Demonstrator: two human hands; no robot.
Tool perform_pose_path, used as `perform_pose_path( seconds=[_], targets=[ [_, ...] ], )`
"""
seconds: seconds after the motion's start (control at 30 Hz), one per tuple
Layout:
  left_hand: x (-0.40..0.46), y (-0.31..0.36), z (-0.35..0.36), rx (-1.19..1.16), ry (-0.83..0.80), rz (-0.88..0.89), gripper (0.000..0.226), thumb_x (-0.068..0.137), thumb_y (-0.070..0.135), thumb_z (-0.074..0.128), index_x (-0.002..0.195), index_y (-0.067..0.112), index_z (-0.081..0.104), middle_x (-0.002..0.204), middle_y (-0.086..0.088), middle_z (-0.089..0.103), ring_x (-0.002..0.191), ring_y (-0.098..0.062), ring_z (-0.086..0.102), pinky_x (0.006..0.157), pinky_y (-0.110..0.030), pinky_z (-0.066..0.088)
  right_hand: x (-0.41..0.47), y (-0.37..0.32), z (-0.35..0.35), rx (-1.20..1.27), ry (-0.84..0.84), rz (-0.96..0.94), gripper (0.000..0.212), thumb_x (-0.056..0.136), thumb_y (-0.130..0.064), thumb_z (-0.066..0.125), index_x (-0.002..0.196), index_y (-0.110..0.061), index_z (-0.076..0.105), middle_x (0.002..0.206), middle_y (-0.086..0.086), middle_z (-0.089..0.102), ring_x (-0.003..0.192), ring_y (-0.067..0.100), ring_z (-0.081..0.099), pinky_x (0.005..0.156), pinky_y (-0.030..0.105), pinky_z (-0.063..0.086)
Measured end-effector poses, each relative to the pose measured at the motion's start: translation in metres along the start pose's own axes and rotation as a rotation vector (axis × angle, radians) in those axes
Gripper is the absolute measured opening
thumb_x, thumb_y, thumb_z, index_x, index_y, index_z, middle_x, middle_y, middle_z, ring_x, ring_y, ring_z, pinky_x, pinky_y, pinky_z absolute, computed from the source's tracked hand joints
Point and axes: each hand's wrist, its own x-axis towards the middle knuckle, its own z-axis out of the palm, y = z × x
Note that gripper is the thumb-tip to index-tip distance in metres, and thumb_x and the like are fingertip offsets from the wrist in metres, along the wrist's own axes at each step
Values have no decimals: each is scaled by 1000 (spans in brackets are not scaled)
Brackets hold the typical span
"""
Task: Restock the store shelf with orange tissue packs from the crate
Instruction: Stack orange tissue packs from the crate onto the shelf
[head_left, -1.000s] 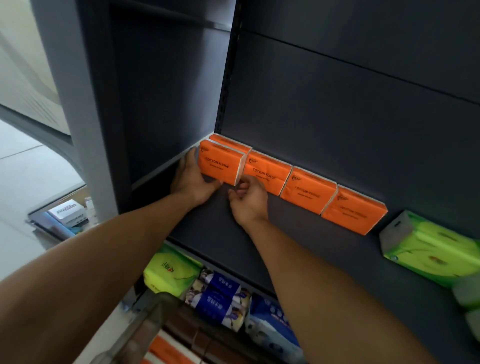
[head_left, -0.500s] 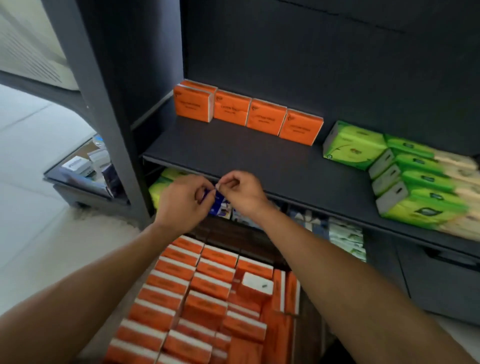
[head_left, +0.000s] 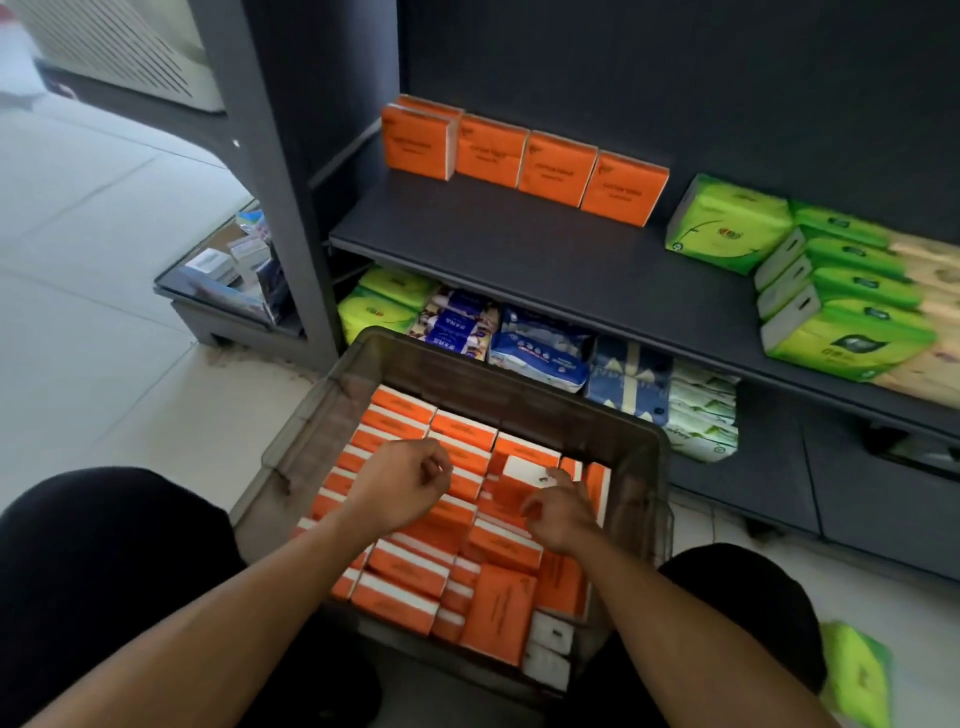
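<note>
The tissue packs (head_left: 524, 161) on the dark grey shelf (head_left: 545, 260) are bright orange with white side edges, same as the ones in the smoky see-through crate (head_left: 519, 400). Next to them sit lime green packs (head_left: 727, 223), and lower down some blue-and-white ones (head_left: 540, 348). Floor (head_left: 104, 291) is pale tile.

The shelf (head_left: 519, 249) lies bare across its front, from the left post (head_left: 280, 208) at 11 o'clock to the green packs (head_left: 831, 291) at 2 o'clock. Orange packs (head_left: 524, 158) line its back wall at 12 o'clock. The crate (head_left: 644, 467) is open on top, its far wall standing between the hands and the lower shelf's packs (head_left: 540, 343).
</note>
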Motion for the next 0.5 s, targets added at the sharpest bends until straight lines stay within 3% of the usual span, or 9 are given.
perform_pose_path(
  seconds=[0.07, 0.13, 0.23, 0.3, 0.4, 0.5],
  targets=[
    [-13, -3, 7, -32, 2, -34, 15, 72, 30, 57, 77, 23, 69, 66, 9, 66, 64, -6, 62, 64, -30, 53, -2, -3, -1, -15, -13, -7, 27, 82, -29, 67, 105, -42, 71, 161, 1, 14, 146, 25, 18, 110, 15, 14],
    [-22, -4, 11, 3, -49, -66, 11, 76, 28, 61, 79, 24, 70, 70, 10, 67, 68, -5, 62, 66, -27, 53, -1, -2, 1, -51, 16, 12, 36, 83, -31, 67, 119, -35, 68, 157, -2, 15, 141, 27, 21, 114, 20, 18],
    [-23, -5, 14, 61, -109, -89, 7, 83, 22, 65, 83, 27, 70, 77, 12, 67, 76, -6, 63, 68, -21, 49, -2, 3, 5, -70, 62, 7, 45, 82, -33, 69, 123, -19, 64, 148, -3, 24, 137, 22, 27, 112, 19, 22],
    [-21, -4, 15, 65, -109, -93, 8, 84, 23, 64, 84, 30, 69, 83, 12, 69, 79, -5, 64, 70, -20, 49, -4, 6, 9, -92, 25, -21, 46, 81, -30, 70, 122, -11, 62, 152, -2, 19, 139, 21, 27, 113, 19, 24],
    [-21, -4, 16, 101, -121, -89, 8, 87, 26, 62, 88, 29, 70, 86, 13, 68, 79, -3, 62, 67, -17, 46, -10, 2, 8, -228, -54, -30, 48, 85, -32, 65, 128, -11, 61, 164, 3, -6, 148, 32, 11, 121, 35, 22],
    [-25, -5, 17, 145, -156, -77, 9, 89, 28, 61, 90, 29, 69, 88, 16, 65, 80, -1, 61, 66, -14, 44, -16, -7, 5, -277, -134, -41, 54, 87, -35, 61, 134, -10, 55, 165, 7, 2, 148, 37, 7, 120, 41, 24]
  ],
)
